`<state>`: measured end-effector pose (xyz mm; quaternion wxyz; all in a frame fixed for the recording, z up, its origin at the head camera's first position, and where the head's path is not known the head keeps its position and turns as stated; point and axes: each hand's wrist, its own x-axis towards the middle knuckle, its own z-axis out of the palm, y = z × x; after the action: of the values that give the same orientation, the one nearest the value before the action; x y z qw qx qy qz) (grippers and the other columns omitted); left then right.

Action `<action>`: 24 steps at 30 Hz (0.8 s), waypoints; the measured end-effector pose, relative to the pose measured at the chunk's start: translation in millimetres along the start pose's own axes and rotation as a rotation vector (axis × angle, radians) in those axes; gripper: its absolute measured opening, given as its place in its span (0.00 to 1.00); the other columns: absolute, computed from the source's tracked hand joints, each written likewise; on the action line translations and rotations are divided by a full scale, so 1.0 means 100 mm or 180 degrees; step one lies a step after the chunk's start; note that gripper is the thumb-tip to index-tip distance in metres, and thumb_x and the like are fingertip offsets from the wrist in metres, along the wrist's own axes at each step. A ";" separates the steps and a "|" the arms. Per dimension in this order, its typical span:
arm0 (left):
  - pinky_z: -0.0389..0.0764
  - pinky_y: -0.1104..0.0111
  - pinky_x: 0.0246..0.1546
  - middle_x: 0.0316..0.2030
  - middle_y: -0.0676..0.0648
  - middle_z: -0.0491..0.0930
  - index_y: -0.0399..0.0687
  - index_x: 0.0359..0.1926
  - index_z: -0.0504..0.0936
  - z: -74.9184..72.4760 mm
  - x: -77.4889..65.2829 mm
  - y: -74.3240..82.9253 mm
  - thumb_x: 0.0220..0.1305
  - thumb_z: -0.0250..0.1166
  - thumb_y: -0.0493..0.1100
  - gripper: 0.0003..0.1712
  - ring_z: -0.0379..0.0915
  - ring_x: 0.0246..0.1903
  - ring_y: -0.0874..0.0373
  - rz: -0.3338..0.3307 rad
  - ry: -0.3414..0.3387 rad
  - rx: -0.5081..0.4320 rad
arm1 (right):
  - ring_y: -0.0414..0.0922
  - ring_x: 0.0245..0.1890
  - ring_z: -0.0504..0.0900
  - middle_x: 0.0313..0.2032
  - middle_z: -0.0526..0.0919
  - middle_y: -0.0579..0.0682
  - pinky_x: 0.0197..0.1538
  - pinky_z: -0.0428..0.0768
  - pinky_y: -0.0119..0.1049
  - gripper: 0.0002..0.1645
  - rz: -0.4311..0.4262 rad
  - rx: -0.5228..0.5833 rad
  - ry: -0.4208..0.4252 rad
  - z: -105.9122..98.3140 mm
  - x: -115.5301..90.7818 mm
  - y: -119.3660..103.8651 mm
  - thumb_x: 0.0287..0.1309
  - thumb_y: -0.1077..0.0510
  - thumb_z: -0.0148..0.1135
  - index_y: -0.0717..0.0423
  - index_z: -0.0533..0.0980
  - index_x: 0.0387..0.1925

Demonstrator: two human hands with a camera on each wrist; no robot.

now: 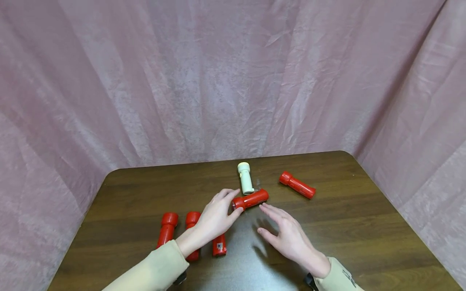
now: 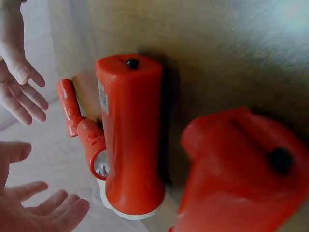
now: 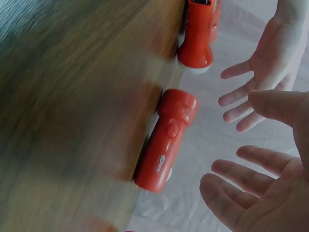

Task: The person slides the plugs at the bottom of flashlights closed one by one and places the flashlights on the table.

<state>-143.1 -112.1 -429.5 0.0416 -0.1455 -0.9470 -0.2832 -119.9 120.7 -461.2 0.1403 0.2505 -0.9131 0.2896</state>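
A red flashlight (image 1: 255, 198) lies slantwise on the table between the two hands, its lens end toward the left. My left hand (image 1: 214, 214) is over the table at that lens end, fingers spread; the left wrist view shows this hand (image 2: 43, 208) with its fingers apart and nothing in them. On the other side, my right hand (image 1: 289, 236) hovers near the flashlight's tail, thumb and fingers parted. The right wrist view has both the right hand (image 3: 265, 188) and the same red flashlight (image 3: 166, 140). Just behind it lies a pale green flashlight (image 1: 245, 178).
Another red flashlight (image 1: 297, 185) lies at the back right. Several red ones lie at the front left: one outermost (image 1: 168, 226), one partly behind the left forearm (image 1: 193, 218), and one with a label (image 1: 219, 245). Pink curtains (image 1: 233, 81) hang behind the wooden table (image 1: 364, 226).
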 end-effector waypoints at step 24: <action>0.88 0.53 0.51 0.60 0.42 0.82 0.47 0.70 0.77 0.26 0.34 0.18 0.70 0.71 0.50 0.31 0.80 0.56 0.47 0.0176 -0.0446 0.0676 | 0.58 0.65 0.84 0.65 0.84 0.58 0.64 0.82 0.56 0.38 0.0239 -0.0001 0.0070 -0.06 0.07 0.25 0.55 0.54 0.80 0.59 0.78 0.66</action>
<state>-170.3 -74.7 -436.5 -0.0017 -0.1857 -0.9679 -0.1692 -138.9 139.2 -465.0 0.1393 0.2129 -0.9203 0.2973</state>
